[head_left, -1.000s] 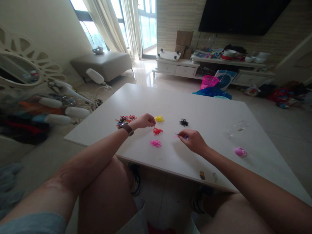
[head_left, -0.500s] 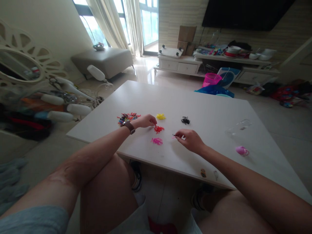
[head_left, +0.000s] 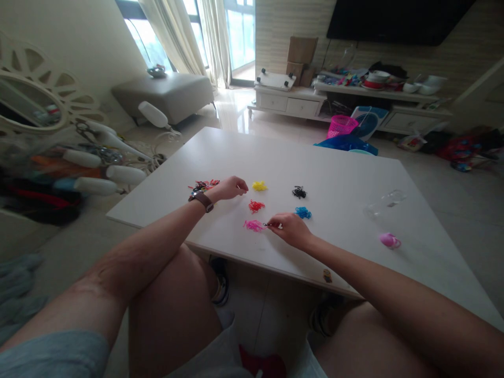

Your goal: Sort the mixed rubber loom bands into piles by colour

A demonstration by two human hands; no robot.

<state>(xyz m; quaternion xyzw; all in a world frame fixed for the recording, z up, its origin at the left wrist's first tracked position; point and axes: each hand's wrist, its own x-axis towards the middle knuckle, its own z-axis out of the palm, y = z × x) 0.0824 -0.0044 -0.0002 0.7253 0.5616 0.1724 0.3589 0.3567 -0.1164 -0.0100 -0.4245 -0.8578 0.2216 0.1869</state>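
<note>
Small rubber bands lie on the white table in colour-sorted piles: yellow (head_left: 259, 186), red (head_left: 256, 206), pink (head_left: 253, 226), black (head_left: 299, 192) and blue (head_left: 303, 212). A mixed pile (head_left: 203, 186) sits farther left, partly covered by my left wrist. My left hand (head_left: 230, 187) hovers between that mixed pile and the yellow and red ones, fingers loosely bent and tips apart, with nothing visible in them. At the right edge of the pink pile, my right hand (head_left: 289, 228) pinches a black rubber band (head_left: 266, 224); a pink strand shows beside it.
A clear plastic jar (head_left: 388, 203) lies at the table's right, with a pink-purple object (head_left: 389, 240) nearer me. A small cartoon figure piece (head_left: 327, 275) rests by the front edge. Beyond the table stand a pink basket (head_left: 342, 126) and a TV cabinet (head_left: 301, 106).
My left hand has lifted away from the red pile, back and left, its fingers loosening. My right hand has moved left to the pink pile, uncovering the blue pile.
</note>
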